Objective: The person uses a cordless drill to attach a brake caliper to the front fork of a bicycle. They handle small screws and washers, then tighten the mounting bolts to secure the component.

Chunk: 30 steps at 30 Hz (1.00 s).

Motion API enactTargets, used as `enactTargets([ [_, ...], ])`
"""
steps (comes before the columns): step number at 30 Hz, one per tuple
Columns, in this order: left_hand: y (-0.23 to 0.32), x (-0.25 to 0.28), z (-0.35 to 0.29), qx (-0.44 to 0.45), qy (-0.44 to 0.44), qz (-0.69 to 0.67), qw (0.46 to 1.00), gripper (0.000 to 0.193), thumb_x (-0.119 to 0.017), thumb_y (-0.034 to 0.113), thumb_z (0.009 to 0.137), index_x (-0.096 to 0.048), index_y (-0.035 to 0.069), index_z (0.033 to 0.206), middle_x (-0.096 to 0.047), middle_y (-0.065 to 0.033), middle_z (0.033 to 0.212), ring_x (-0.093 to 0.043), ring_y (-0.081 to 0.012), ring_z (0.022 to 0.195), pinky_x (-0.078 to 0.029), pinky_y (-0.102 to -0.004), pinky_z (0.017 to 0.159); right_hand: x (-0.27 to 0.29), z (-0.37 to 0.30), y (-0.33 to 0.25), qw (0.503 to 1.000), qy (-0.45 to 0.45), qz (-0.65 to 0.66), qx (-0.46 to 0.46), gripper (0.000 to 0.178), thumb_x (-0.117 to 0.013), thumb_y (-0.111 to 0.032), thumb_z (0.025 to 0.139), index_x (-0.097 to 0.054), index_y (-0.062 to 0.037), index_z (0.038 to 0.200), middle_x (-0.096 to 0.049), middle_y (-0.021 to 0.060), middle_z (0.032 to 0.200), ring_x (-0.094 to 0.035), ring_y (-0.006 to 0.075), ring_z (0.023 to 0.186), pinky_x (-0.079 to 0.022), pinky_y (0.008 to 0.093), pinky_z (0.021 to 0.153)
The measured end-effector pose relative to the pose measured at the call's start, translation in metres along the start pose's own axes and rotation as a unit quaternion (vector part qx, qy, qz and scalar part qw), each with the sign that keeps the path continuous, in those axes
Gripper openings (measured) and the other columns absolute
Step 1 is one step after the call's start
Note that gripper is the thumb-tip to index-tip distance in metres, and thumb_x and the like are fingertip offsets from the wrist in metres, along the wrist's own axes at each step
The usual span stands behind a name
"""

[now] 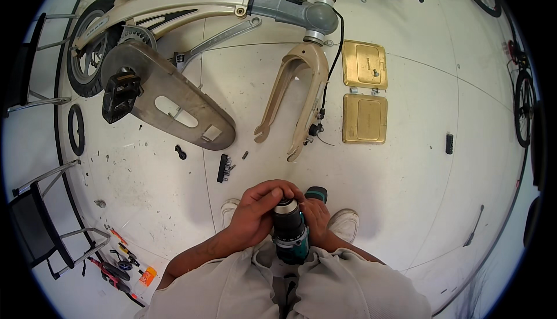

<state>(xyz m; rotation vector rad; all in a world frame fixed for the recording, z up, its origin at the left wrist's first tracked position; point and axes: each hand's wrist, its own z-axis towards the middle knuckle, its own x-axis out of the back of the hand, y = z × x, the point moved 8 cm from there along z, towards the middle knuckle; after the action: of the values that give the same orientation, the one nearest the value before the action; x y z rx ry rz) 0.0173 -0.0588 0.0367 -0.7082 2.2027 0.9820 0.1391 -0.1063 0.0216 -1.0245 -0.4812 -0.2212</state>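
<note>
And there was the drill at six o'clock, nose up, left hand fingers clamped round its tip, right hand fingers seemingly wrapped round its handle, apparently keeping it steady!

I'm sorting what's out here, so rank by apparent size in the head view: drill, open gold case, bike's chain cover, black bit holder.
1. Chain cover
2. Open gold case
3. Drill, partly hidden; nearness to the camera enlarges it
4. Black bit holder
</note>
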Motion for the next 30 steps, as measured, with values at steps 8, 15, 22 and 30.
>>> enactTargets([
  [8,0.002,-0.004,-0.001,-0.006,-0.025,-0.024,0.999,0.015,-0.048,0.013,0.098,-0.055,0.001,0.101,-0.059,-0.0136,0.105,-0.057,-0.0223,0.101,-0.047,-0.0364,0.091,0.000,0.000,0.000,1.000,-0.007,0.000,-0.002,0.040,-0.060,-0.004,0.069,-0.057,0.0086,0.106,-0.063,0.0193,0.100,-0.064,0.0318,0.086,-0.051,0.0420,0.078],
  [15,-0.006,-0.014,0.005,0.033,-0.104,0.035,0.993,0.042,-0.069,0.019,0.083,-0.050,0.001,0.116,-0.059,-0.0150,0.107,-0.057,-0.0261,0.106,-0.045,-0.0388,0.093,-0.002,-0.008,0.012,0.997,-0.038,0.016,-0.061,0.041,-0.061,-0.004,0.069,-0.056,0.0087,0.108,-0.063,0.0188,0.098,-0.064,0.0339,0.086,-0.051,0.0424,0.079],
  [22,-0.022,-0.035,0.029,0.065,-0.429,-0.043,0.900,0.056,-0.082,0.013,0.070,-0.052,-0.002,0.115,-0.064,-0.0098,0.087,-0.064,-0.0244,0.090,-0.048,-0.0383,0.086,-0.018,-0.036,0.027,0.991,-0.034,0.083,-0.104,0.041,-0.061,-0.003,0.073,-0.052,0.0132,0.110,-0.063,0.0175,0.093,-0.064,0.0348,0.082,-0.051,0.0430,0.076],
  [30,0.018,-0.016,0.013,0.044,0.050,0.373,0.925,0.039,-0.068,0.006,0.079,-0.051,-0.003,0.113,-0.063,-0.0063,0.089,-0.062,-0.0166,0.087,-0.048,-0.0286,0.081,0.015,0.029,0.001,0.983,-0.028,-0.173,0.056,0.039,-0.060,-0.003,0.078,-0.051,0.0093,0.115,-0.064,0.0149,0.103,-0.064,0.0274,0.087,-0.049,0.0397,0.082],
])
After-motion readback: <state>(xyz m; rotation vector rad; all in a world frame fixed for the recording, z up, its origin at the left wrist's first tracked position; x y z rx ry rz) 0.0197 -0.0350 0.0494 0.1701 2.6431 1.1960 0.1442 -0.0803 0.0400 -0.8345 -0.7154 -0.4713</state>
